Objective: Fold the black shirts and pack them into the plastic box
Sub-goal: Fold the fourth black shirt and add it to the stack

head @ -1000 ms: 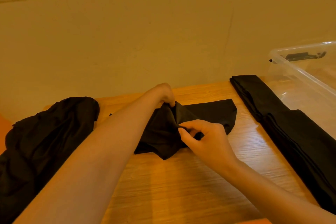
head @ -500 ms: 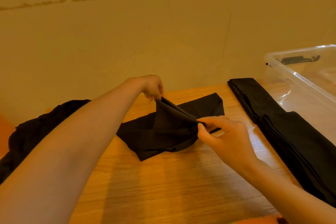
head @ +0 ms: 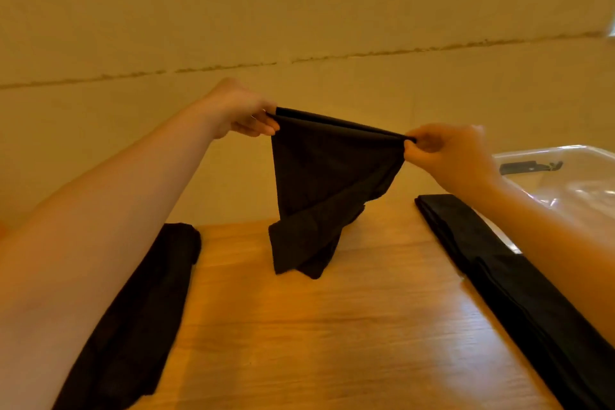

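A black shirt (head: 319, 183) hangs in the air above the wooden table (head: 332, 326), stretched by its top edge between both hands. My left hand (head: 243, 113) pinches the left corner and my right hand (head: 446, 153) pinches the right corner. The shirt's lower end droops down and touches the tabletop. A clear plastic box (head: 565, 176) stands at the far right, partly behind my right forearm. A folded black shirt (head: 519, 286) lies as a long strip beside the box.
A loose heap of black cloth (head: 139, 316) lies on the table's left side under my left forearm. A plain wall stands just behind the table. Bare wood shows in the middle, near the front edge.
Both hands have risen and moved apart, lifting the black shirt off the table until its top edge is taut. The view has tilted up.
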Demonstrator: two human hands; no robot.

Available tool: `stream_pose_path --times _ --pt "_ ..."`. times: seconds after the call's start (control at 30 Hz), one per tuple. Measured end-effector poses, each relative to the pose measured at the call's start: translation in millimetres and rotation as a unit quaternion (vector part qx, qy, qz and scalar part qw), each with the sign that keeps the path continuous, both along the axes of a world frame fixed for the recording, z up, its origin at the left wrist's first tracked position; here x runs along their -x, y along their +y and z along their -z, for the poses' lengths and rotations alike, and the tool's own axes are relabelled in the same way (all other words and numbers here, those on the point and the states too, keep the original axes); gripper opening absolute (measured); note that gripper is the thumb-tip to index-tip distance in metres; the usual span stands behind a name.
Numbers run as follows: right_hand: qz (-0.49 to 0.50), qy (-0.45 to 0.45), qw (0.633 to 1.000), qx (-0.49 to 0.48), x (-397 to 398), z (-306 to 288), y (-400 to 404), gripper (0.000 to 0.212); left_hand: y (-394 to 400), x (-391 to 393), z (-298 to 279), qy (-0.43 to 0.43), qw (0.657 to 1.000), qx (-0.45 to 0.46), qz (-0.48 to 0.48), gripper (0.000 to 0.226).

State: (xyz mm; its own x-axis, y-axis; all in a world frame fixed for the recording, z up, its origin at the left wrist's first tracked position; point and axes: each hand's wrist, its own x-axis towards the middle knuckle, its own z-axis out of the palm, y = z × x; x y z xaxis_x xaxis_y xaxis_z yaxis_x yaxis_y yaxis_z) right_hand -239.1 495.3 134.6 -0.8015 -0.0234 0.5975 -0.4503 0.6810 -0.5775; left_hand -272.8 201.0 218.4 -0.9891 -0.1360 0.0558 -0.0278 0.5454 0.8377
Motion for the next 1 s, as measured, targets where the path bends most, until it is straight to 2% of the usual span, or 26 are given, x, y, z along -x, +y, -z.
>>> stream_pose_path --times 0.13,0.27,0.33,0.43,0.57,0.63,0.83,1.0 --pt "-0.006 0.014 0.999 -0.028 22 -55 -2 0.008 -4 -7 -34 0.053 0.995 -0.083 -0.023 0.013" --pt "-0.024 -0.006 1.000 -0.018 38 -81 -5 0.009 -11 -12 -48 0.062 0.992 -0.109 -0.011 0.016" --pt "-0.032 -0.027 0.999 -0.011 42 -85 -7 0.010 -18 -16 -49 0.050 0.993 -0.103 0.024 0.024" --pt "-0.064 -0.067 0.994 0.049 46 -88 -6 0.012 -27 -21 -45 0.048 0.994 -0.076 0.069 0.038" --pt "-0.136 -0.122 0.977 0.113 49 -87 -8 0.016 -32 -21 -39 0.074 0.995 -0.052 0.037 0.035" --pt "-0.144 -0.140 0.974 0.101 51 -87 -9 0.017 -32 -22 -39 0.072 0.996 -0.039 0.025 0.029" --pt "-0.120 -0.148 0.981 -0.022 70 -87 -12 0.018 -33 -10 -34 0.058 0.998 -0.004 -0.010 0.019" --pt "-0.104 -0.141 0.983 -0.062 102 -85 -22 0.021 -32 14 -21 0.064 0.997 -0.023 -0.040 0.018"
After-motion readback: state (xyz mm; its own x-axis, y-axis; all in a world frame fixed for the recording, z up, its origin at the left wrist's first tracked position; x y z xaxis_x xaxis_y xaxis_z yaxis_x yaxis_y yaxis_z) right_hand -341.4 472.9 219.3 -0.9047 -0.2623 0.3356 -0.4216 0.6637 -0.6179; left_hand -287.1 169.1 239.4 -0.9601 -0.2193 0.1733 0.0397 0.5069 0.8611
